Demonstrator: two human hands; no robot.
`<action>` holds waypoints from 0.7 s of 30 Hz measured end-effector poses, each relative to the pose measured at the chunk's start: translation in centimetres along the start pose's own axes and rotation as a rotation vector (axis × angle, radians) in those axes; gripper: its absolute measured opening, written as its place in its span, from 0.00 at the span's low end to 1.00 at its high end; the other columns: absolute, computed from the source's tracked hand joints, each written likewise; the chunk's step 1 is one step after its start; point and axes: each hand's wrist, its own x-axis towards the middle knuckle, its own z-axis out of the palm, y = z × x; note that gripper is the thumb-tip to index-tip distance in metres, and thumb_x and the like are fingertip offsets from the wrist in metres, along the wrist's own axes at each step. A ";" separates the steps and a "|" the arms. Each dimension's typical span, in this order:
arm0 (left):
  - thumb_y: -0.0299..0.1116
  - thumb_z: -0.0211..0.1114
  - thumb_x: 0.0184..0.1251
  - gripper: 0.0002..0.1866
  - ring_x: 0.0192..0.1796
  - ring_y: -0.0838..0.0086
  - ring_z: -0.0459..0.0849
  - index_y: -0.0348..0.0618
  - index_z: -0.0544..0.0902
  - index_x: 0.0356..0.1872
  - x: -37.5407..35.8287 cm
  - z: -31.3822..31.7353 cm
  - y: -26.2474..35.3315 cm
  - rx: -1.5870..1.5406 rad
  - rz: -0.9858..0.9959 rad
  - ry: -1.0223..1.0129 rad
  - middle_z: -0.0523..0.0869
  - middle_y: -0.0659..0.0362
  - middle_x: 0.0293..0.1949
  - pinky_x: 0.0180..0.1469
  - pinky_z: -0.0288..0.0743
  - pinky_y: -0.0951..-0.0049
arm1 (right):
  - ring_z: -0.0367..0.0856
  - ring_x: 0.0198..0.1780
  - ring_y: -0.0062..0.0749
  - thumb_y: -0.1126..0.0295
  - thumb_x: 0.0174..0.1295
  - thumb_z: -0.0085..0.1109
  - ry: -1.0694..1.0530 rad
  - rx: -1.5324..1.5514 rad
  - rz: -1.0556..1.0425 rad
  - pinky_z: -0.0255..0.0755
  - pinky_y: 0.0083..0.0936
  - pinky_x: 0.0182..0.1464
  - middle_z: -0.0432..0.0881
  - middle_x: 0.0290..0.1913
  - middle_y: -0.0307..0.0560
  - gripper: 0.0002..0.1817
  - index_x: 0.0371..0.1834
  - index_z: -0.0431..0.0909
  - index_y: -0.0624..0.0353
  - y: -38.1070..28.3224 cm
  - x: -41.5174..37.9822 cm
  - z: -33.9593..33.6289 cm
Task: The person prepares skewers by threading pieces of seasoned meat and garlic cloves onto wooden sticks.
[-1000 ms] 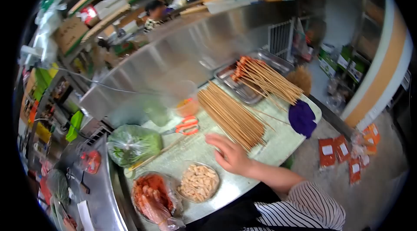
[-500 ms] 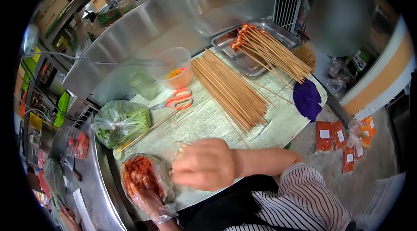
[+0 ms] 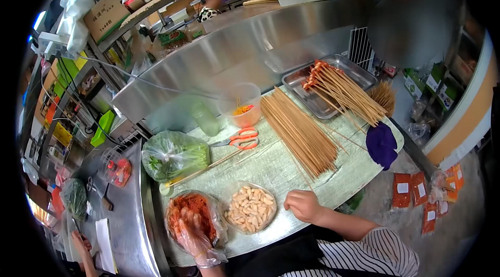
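My left hand (image 3: 194, 235), in a clear plastic glove, reaches into a bowl of red-coated marinated meat (image 3: 194, 205). Its fingers curl into the meat and are partly buried in it. Right beside that bowl stands a clear bowl of pale pieces that look like peeled garlic cloves (image 3: 251, 208). My bare right hand (image 3: 303, 206) is closed in a loose fist to the right of the garlic, apart from the bowl. Whether anything is inside the fist is hidden.
Scissors (image 3: 244, 139), a bag of greens (image 3: 174, 156) and a plastic tub (image 3: 242, 105) are farther back. Bamboo skewers (image 3: 299, 133) lie mid-table. A steel tray (image 3: 359, 68) holds loaded skewers. A purple cloth (image 3: 382, 145) sits at the right edge. Another person's hand (image 3: 80, 243) shows lower left.
My right hand has moved from over the garlic bowl to its right, uncovering the garlic. My left hand stays in the meat. The whole view has shifted, so the table appears lower and farther right.
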 end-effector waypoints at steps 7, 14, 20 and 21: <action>0.31 0.56 0.68 0.15 0.46 0.66 0.79 0.35 0.68 0.51 -0.1 0.4 -0.1 -0.089 0.039 -0.051 0.77 0.47 0.51 0.46 0.78 0.69 | 0.77 0.28 0.40 0.79 0.48 0.53 -0.018 -0.022 0.069 0.71 0.31 0.29 0.75 0.25 0.44 0.03 0.24 0.75 0.58 -0.6 0.5 0.1; 0.30 0.54 0.69 0.15 0.46 0.67 0.79 0.35 0.68 0.53 -0.5 0.4 -0.1 -0.097 0.034 0.009 0.77 0.47 0.51 0.45 0.78 0.70 | 0.78 0.32 0.41 0.78 0.50 0.52 -0.007 -0.086 0.125 0.73 0.31 0.32 0.78 0.30 0.46 0.05 0.29 0.77 0.58 -0.8 0.6 0.5; 0.31 0.54 0.69 0.17 0.48 0.65 0.80 0.37 0.66 0.56 -0.6 0.4 0.1 -0.111 0.001 0.029 0.77 0.47 0.52 0.46 0.80 0.68 | 0.78 0.37 0.44 0.76 0.53 0.54 0.043 -0.145 0.157 0.73 0.33 0.39 0.80 0.36 0.50 0.07 0.36 0.78 0.61 -1.0 1.1 -0.5; 0.31 0.54 0.69 0.18 0.48 0.65 0.80 0.38 0.66 0.57 -0.6 0.3 0.0 -0.109 0.003 0.025 0.77 0.47 0.52 0.46 0.80 0.68 | 0.78 0.39 0.45 0.75 0.54 0.54 0.076 -0.188 0.166 0.72 0.34 0.42 0.79 0.38 0.51 0.08 0.37 0.77 0.61 -0.7 1.3 -1.2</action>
